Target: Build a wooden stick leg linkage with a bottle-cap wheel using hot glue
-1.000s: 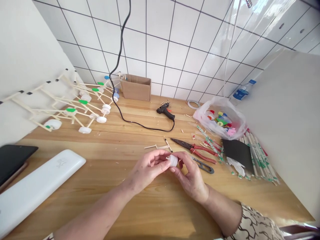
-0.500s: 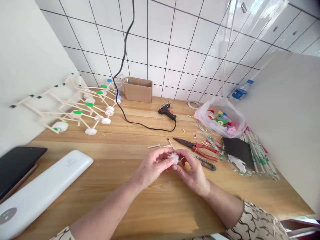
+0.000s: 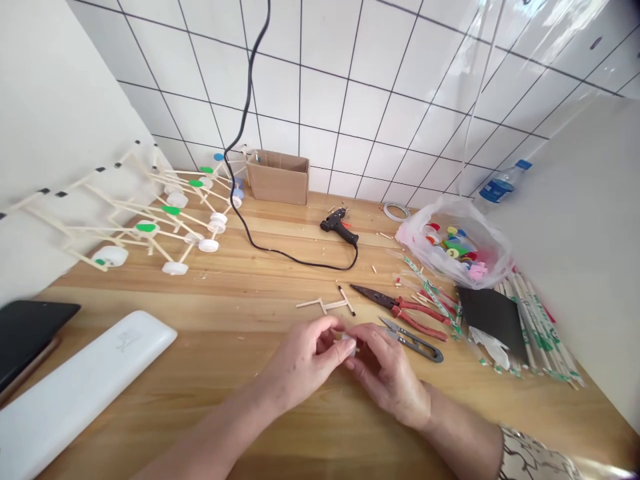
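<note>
Above the front of the wooden table, my left hand [image 3: 305, 360] and my right hand [image 3: 390, 377] meet, both with fingers closed around a small white plastic cap [image 3: 352, 347]. Fingers cover most of the cap, with a thin pale bit poking out beside it. Just beyond my fingertips lies a small frame of thin wooden sticks [image 3: 333, 305] with black ends. Red-handled pliers [image 3: 400, 308] and grey thread snips [image 3: 414, 343] rest to the right of my right hand.
Several stick models with cap wheels [image 3: 173, 211] stand at left. Behind are a cardboard box [image 3: 278, 177] and a black glue gun [image 3: 340, 226] with its cord. A bag of caps [image 3: 415, 233] and wrapped sticks [image 3: 543, 327] are at right. A white power bank [image 3: 95, 393] lies front left.
My view has shifted slightly. Both hands are a little lower, still on the cap, which shows less between the fingers. The small stick frame and the snips' blades are more uncovered.
</note>
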`<state>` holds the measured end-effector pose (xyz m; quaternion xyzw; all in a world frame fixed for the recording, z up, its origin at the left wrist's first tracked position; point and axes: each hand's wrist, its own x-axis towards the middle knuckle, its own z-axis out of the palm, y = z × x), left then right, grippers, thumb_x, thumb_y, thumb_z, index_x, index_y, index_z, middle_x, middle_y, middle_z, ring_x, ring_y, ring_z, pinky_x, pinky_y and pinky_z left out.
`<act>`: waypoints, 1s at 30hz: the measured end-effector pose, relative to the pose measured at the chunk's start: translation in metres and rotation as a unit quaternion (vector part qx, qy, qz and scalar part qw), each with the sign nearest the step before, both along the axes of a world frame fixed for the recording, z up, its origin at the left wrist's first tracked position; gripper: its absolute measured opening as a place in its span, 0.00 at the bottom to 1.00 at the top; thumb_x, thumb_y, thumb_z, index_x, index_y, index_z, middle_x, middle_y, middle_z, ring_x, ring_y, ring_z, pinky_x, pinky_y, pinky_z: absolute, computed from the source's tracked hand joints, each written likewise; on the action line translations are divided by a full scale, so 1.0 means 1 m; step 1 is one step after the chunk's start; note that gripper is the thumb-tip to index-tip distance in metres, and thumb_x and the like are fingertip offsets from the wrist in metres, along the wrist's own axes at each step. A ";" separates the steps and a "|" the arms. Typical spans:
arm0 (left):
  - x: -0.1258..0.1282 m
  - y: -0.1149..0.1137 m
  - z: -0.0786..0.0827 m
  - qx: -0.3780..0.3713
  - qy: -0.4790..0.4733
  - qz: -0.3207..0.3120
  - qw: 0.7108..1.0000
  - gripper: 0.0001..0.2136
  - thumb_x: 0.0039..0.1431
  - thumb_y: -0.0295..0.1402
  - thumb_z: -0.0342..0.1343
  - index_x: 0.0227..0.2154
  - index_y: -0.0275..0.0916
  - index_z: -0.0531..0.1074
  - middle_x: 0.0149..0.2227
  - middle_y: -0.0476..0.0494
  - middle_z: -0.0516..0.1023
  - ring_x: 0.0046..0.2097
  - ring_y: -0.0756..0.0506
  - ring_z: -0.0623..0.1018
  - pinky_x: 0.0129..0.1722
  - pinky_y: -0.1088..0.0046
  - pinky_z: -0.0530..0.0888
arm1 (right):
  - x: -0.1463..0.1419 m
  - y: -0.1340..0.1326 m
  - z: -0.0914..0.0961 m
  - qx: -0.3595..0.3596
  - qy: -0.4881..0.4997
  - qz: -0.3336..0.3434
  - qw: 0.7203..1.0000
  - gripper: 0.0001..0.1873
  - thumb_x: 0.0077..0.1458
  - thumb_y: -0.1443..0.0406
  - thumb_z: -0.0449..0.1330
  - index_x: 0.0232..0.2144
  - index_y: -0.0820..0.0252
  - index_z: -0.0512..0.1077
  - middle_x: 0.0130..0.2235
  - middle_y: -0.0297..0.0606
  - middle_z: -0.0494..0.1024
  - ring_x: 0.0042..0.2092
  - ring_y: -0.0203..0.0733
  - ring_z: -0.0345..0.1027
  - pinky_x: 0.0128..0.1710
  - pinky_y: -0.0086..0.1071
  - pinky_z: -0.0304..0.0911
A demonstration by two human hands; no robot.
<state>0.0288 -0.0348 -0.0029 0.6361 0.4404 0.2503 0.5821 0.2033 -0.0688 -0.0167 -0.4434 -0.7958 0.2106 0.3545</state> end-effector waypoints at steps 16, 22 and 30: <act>-0.032 0.041 -0.016 0.267 0.281 0.126 0.913 0.05 0.54 0.30 0.51 0.29 0.40 0.72 0.34 0.45 0.76 0.34 0.45 0.75 0.33 0.71 0.70 | 0.004 -0.001 -0.002 -0.022 -0.074 -0.002 0.997 0.12 0.57 0.65 0.56 0.45 0.59 0.67 0.39 0.45 0.74 0.37 0.45 0.69 0.36 0.38 0.68; -0.029 0.045 -0.019 0.269 0.300 0.105 0.909 0.05 0.53 0.30 0.52 0.28 0.40 0.73 0.34 0.44 0.75 0.33 0.45 0.75 0.33 0.70 0.69 | 0.009 0.006 0.003 0.006 -0.057 -0.034 0.998 0.11 0.59 0.64 0.54 0.44 0.59 0.68 0.38 0.46 0.74 0.38 0.45 0.70 0.36 0.37 0.69; -0.027 0.046 -0.021 0.266 0.314 0.101 0.906 0.05 0.54 0.30 0.52 0.26 0.39 0.72 0.34 0.43 0.75 0.34 0.43 0.75 0.33 0.69 0.68 | 0.018 0.029 0.014 0.009 -0.225 -0.082 0.971 0.05 0.58 0.67 0.54 0.33 0.58 0.71 0.34 0.41 0.75 0.35 0.44 0.70 0.33 0.35 0.65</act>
